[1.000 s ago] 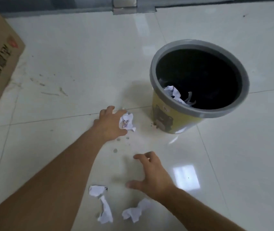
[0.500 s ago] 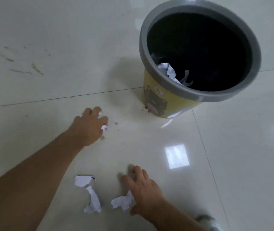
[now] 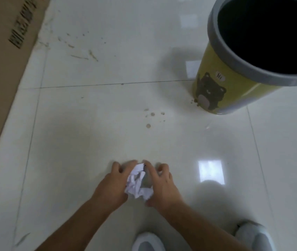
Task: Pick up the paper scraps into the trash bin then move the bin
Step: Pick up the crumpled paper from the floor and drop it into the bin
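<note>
Both hands now together, left hand (image 3: 110, 189) and right hand (image 3: 162, 187) cupped around paper scraps (image 3: 137, 183), grip half-curled

The bin (image 3: 214, 84) runs off the right edge with its inside too dark to read, and the hands (image 3: 140, 185) partly cover the scraps (image 3: 136, 183).

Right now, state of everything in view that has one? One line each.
paper scraps: crumpled, bunched together between both hands, not in the bin
left hand: curled against the left side of the scraps
right hand: curled against the right side of the scraps
trash bin: upright on the floor, open top, inside too dark to see
cardboard box: at the left edge, mostly cropped
</note>
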{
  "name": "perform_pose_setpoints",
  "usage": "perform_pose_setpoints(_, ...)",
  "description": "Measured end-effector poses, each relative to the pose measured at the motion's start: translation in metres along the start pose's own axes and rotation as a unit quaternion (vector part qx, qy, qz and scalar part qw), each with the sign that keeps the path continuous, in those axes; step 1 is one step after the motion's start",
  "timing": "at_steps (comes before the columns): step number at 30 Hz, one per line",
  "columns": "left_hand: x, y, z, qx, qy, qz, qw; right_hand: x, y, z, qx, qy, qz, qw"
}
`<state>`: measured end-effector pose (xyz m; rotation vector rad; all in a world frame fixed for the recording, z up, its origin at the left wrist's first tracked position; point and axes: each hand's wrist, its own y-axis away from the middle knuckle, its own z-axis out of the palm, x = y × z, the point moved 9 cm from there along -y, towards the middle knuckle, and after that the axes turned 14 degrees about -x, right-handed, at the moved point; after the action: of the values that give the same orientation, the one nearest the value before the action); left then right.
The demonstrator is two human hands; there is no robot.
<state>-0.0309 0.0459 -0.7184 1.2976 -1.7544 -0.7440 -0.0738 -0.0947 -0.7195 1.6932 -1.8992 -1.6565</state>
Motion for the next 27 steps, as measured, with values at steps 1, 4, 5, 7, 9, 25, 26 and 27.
perform_pose_setpoints(1, 0.008, -0.002, 0.008, -0.001, 0.044, 0.012, 0.999, -0.003, -0.003, 0.002, -0.009, -0.022, 0.002, 1.000)
perform_pose_setpoints(4, 0.034, -0.013, 0.023, 0.011, 0.085, 0.068, 0.994, -0.010, -0.010, -0.006, 0.005, -0.044, -0.009, 0.999)
perform_pose_setpoints(5, 0.044, -0.016, 0.024, 0.014, 0.059, 0.089, 0.994, -0.011, -0.011, -0.010, 0.007, -0.027, -0.009, 1.000)
perform_pose_setpoints(7, 0.059, -0.017, 0.013, 0.037, 0.058, 0.125, 0.990, -0.009, -0.010, -0.023, 0.010, -0.010, -0.003, 1.000)
perform_pose_setpoints(9, 0.068, -0.015, -0.011, 0.074, 0.101, 0.147, 0.981, -0.010, -0.007, -0.045, 0.033, -0.022, -0.012, 0.999)
perform_pose_setpoints(25, 0.270, 0.111, -0.370, 0.305, 0.050, 0.275, 0.910, -0.130, 0.141, -0.409, 0.396, -0.054, -0.143, 0.906)
perform_pose_setpoints(26, 0.291, 0.114, -0.374, 0.309, 0.044, 0.289, 0.905, -0.123, 0.155, -0.424, 0.409, -0.039, -0.128, 0.903)
perform_pose_setpoints(27, 0.309, 0.116, -0.375, 0.311, 0.039, 0.301, 0.901, -0.115, 0.167, -0.436, 0.419, -0.026, -0.113, 0.901)
